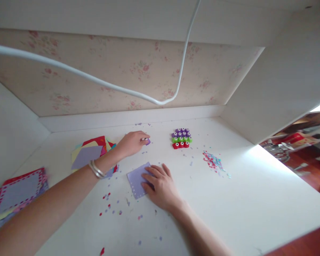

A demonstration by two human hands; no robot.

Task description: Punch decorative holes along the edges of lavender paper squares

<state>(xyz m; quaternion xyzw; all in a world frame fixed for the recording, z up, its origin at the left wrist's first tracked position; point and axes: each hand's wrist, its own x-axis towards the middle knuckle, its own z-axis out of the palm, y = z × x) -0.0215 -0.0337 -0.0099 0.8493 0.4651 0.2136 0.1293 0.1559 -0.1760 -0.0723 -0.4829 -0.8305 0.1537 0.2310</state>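
My left hand (132, 144) is closed on a small purple craft punch (148, 142), held near the back of the white table. Most of that punch is hidden by the fingers. With fingers spread, my right hand (161, 185) lies on a square of lilac paper (136, 179) and covers its right part. Small punched holes run along the paper's left and lower edges. Behind my right hand, several small purple, green and red punches (181, 138) stand in neat rows.
Coloured paper sheets (86, 156) lie behind my left wrist. At the far left is a stack of paper with punched borders (20, 190). Loose paper bits (213, 161) are heaped on the right, others scattered. A white cable (117, 86) hangs in front of the floral wall.
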